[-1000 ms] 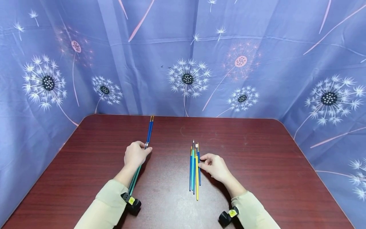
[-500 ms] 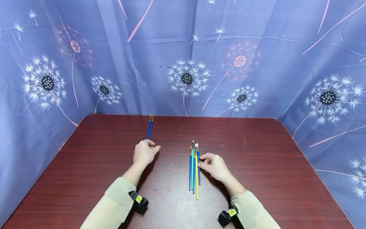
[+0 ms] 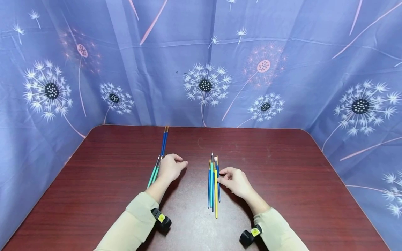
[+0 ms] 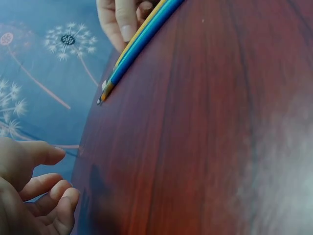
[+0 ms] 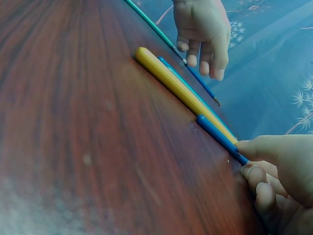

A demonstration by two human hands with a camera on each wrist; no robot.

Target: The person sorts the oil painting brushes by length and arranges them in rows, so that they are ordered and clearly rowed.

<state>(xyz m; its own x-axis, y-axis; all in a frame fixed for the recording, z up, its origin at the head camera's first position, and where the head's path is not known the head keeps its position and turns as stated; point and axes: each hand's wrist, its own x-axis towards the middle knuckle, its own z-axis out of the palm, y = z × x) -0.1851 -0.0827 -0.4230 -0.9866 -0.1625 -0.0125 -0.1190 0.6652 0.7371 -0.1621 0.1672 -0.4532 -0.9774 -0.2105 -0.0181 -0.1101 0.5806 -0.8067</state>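
Observation:
My left hand (image 3: pixel 171 168) hovers over the table, fingers loosely bent and nothing between them. Just left of it lie two green paintbrushes (image 3: pixel 152 177), bristles up against two dark blue paintbrushes (image 3: pixel 164 141) that run to the table's back edge. At centre is a bundle of paintbrushes: a yellow paintbrush (image 3: pixel 216 197), a turquoise paintbrush (image 3: pixel 211 183) and several blue ones. My right hand (image 3: pixel 237 183) stays at the bundle's right side. In the right wrist view its thumb and fingertips pinch a blue paintbrush (image 5: pixel 217 134), the thumb close to the yellow handle.
The dark red wooden table (image 3: pixel 282 167) has rounded back corners. A blue curtain (image 3: pixel 150 87) printed with dandelions hangs behind it and along both sides. Each wrist carries a small black camera (image 3: pixel 161 219).
My left hand has let go of the green paintbrushes and moved right, towards the centre bundle. The left brushes stay lying on the table. My right hand and the bundle have not moved.

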